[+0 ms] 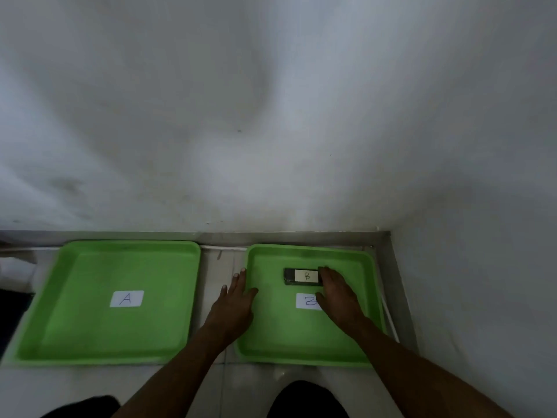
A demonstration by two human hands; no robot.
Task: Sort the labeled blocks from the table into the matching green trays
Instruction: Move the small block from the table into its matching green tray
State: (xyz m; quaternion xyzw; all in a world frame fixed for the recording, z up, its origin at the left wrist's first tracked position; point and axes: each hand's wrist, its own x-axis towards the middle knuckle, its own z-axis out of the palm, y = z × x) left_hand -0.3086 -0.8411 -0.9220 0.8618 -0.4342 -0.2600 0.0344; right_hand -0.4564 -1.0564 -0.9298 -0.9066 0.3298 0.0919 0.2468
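Step in hand: I judge this to be the placing of a block marked B, which lies flat in the far half of the green tray labelled B, its letter facing up.
Block's place: inside the right-hand tray, just beyond the tray's own paper label, which my right hand partly covers.
Right hand: reached over the B tray, palm down, fingers extended to the block's right end; they touch or nearly touch it, and I cannot tell whether they grip it or have let go.
Left hand: flat and released, fingers spread, resting on the B tray's left rim and over the gap between the two trays; it holds nothing.
Tray A: on the left, no block in it, only its paper label.
Both arms: stretched forward from the bottom of the frame, the right angled inward, the left nearly straight.
Bench: pale, tiled, set against a white wall; no other blocks show on it in this view.
Next move calls for: freeing the right hand from the block if it is not already free, then looking off-frame for the next labelled block, since none is visible here.
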